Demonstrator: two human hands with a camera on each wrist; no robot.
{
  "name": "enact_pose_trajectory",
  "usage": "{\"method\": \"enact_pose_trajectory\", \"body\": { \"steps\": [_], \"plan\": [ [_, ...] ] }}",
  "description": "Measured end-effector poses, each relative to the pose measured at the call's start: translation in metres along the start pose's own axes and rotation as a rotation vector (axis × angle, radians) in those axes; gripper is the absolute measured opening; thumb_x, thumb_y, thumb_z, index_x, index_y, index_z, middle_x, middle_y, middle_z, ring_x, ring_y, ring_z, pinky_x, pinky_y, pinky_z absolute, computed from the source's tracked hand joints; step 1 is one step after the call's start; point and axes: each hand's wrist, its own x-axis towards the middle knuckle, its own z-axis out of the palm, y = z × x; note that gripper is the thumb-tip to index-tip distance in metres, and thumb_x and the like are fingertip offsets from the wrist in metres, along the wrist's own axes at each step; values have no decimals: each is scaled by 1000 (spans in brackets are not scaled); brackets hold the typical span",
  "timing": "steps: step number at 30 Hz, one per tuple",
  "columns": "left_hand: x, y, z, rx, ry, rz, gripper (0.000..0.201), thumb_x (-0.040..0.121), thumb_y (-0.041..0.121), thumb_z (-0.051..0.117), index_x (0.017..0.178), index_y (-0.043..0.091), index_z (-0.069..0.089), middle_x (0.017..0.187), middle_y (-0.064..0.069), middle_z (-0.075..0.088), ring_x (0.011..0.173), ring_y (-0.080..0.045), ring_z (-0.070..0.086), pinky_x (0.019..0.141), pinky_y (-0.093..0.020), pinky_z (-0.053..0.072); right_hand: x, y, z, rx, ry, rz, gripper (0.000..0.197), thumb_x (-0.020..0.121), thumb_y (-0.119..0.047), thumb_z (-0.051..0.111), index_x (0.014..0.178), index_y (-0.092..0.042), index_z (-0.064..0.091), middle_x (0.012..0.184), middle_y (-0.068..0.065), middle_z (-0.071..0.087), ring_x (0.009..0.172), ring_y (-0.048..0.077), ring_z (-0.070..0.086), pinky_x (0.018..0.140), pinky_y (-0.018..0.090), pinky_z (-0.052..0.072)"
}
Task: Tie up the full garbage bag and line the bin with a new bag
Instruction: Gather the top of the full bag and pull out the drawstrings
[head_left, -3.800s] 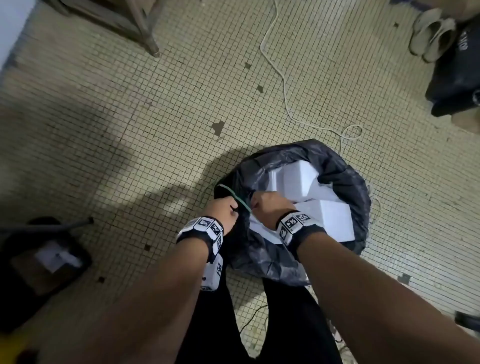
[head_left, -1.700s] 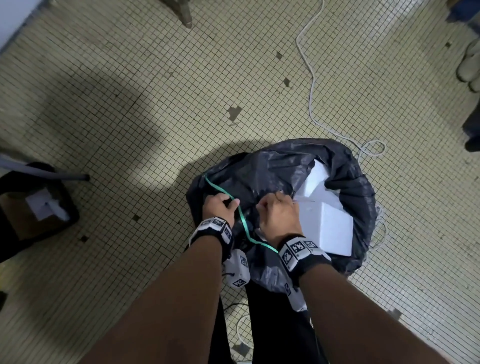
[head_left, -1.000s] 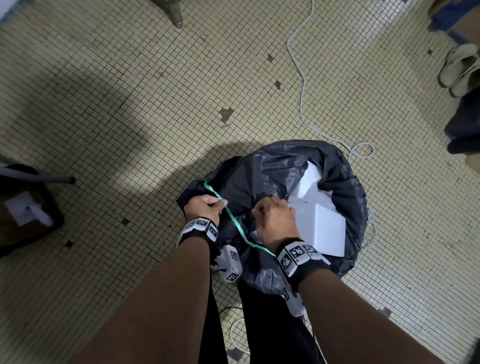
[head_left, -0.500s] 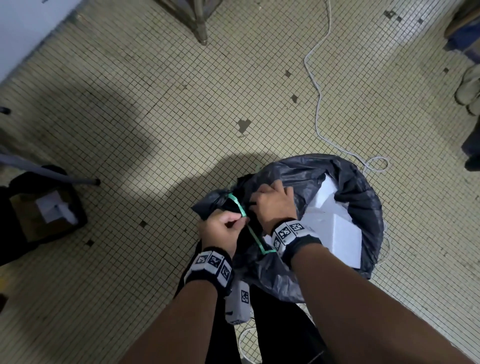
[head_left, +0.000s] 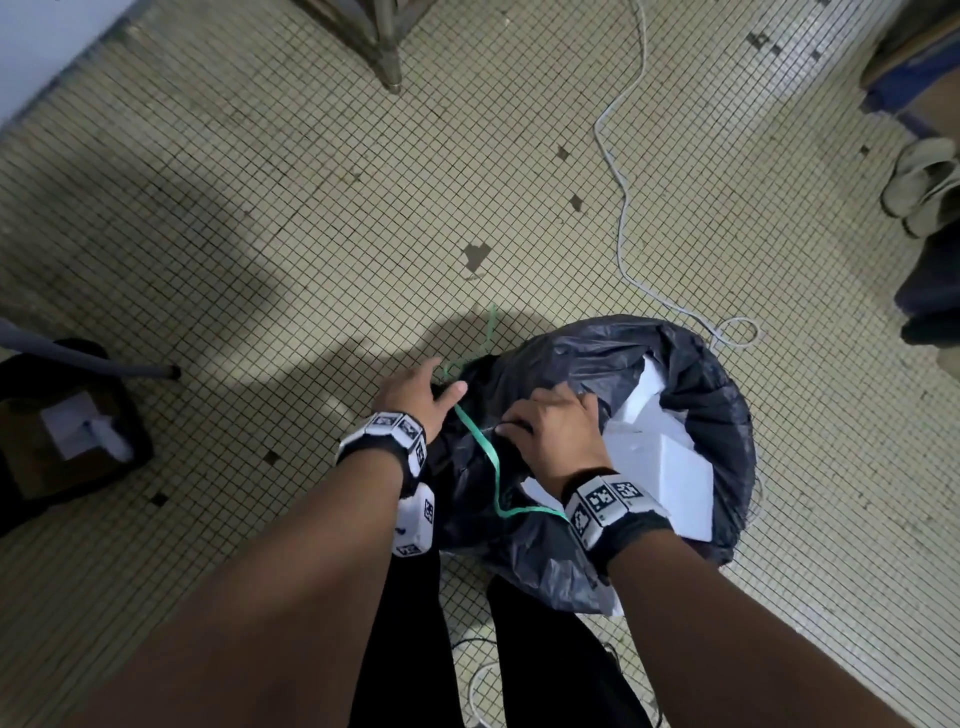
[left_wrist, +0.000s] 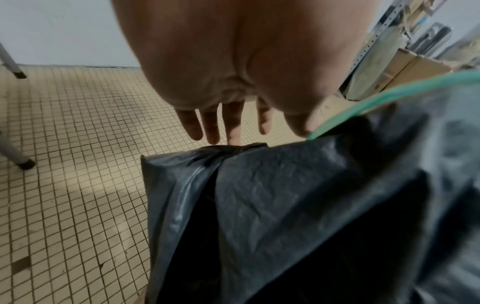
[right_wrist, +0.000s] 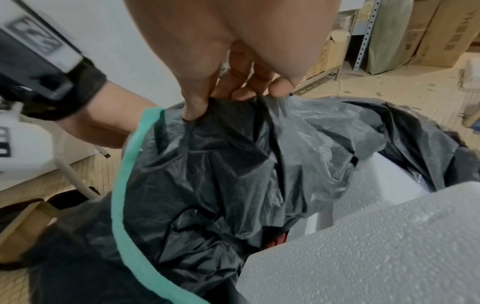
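The full black garbage bag (head_left: 685, 395) stands on the tiled floor in front of me, its mouth wide, and the bin beneath it is hidden. White foam blocks (head_left: 670, 473) fill its right side. A green drawstring (head_left: 480, 441) runs from the bag's left corner down toward my right wrist. My left hand (head_left: 431, 387) hovers over that bunched corner (left_wrist: 228, 150) with fingers (left_wrist: 211, 125) straight and spread; the thumb lies beside the drawstring (left_wrist: 376, 96). My right hand (head_left: 550, 423) pinches a fold of the bag's rim (right_wrist: 241, 115) between thumb and fingers (right_wrist: 194, 100).
A white cable (head_left: 618, 208) snakes across the floor behind the bag. A furniture leg (head_left: 389, 73) stands at the top. A dark open bag (head_left: 67, 431) and a metal leg (head_left: 104, 366) are at the left. Sandals (head_left: 924, 182) and dark items lie at the right.
My left hand, which gripped the green drawstring in a fist, has let go and now has straight fingers. The string's free end has swung out beyond it. My right hand keeps its pinch.
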Motion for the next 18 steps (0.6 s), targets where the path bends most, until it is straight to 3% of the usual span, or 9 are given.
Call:
{"method": "enact_pose_trajectory", "body": {
  "steps": [2,5,8,10,13,16,18],
  "plan": [
    [15,3,4,61,-145,-31,65,92,64,52,149,38,36,135,-13,59,117,-35,60,99,-46,51,-4,1,-1,20,20,9,23,95,-48,57,99,-33,73,90,-9,61,104,19,50,91,39,26],
    [27,6,9,47,-201,14,58,92,37,70,145,32,47,139,-8,59,122,-29,59,101,-32,46,-8,2,-2,50,2,48,25,95,-50,55,100,-33,73,91,-10,61,104,17,50,89,39,26],
    [30,8,11,-5,-114,61,39,90,17,73,128,26,65,125,-4,68,109,-24,65,88,-24,43,-10,4,-5,56,-24,76,26,95,-51,55,103,-33,73,94,-9,62,106,16,50,91,40,26],
    [29,8,6,-102,-50,54,27,91,12,71,116,22,73,115,-3,72,103,-21,67,88,-23,47,-10,5,-8,57,-53,95,27,95,-52,54,104,-34,72,96,-10,61,107,15,50,92,39,26],
    [27,9,-11,-199,57,2,19,92,14,71,109,20,77,107,-2,75,97,-19,68,84,-22,48,-9,5,-12,72,-92,107,26,95,-51,55,105,-34,71,97,-10,62,108,14,50,93,40,26],
    [21,14,-33,-299,147,-25,20,90,20,75,109,18,77,110,-2,74,104,-19,67,86,-21,44,-7,5,-15,60,-139,105,21,95,-47,57,101,-32,71,98,-9,65,107,17,53,91,41,25],
    [14,18,-45,-321,170,7,19,89,22,76,108,20,77,106,1,74,95,-13,66,85,-19,45,-4,3,-20,18,-191,102,21,93,-48,57,95,-32,69,95,-9,67,103,18,57,91,42,25]
  ]
}}
